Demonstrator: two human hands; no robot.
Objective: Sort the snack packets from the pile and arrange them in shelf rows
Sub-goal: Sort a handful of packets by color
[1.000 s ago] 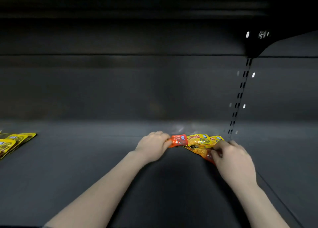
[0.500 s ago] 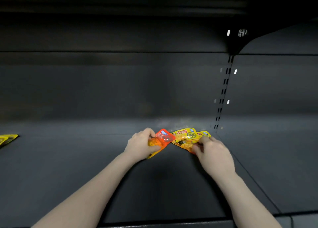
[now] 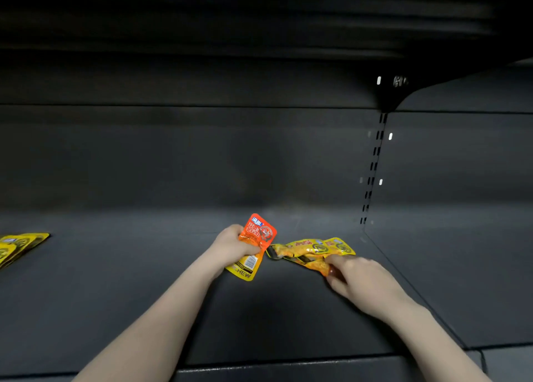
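My left hand (image 3: 230, 247) grips the orange packet (image 3: 255, 244), while my right hand (image 3: 364, 285) seemingly pinches the yellow pile (image 3: 313, 252) on the shelf (image 3: 115, 280).

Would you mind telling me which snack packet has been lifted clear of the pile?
The orange packet, gripped upright in the left hand; the yellow packets lie on the shelf under the right hand.

Dark grey shelf (image 3: 129, 295), dim light. Left hand (image 3: 233, 247) grips an orange packet (image 3: 256, 237) lifted off the shelf, upper end tilted right, with a yellow packet (image 3: 245, 267) behind it showing a barcode. Right hand (image 3: 363, 280) pinches the near end of a small pile of yellow packets (image 3: 311, 250) lying on the shelf. Row of yellow packets (image 3: 17, 246) at far left. Slotted upright (image 3: 373, 165) on the back panel.
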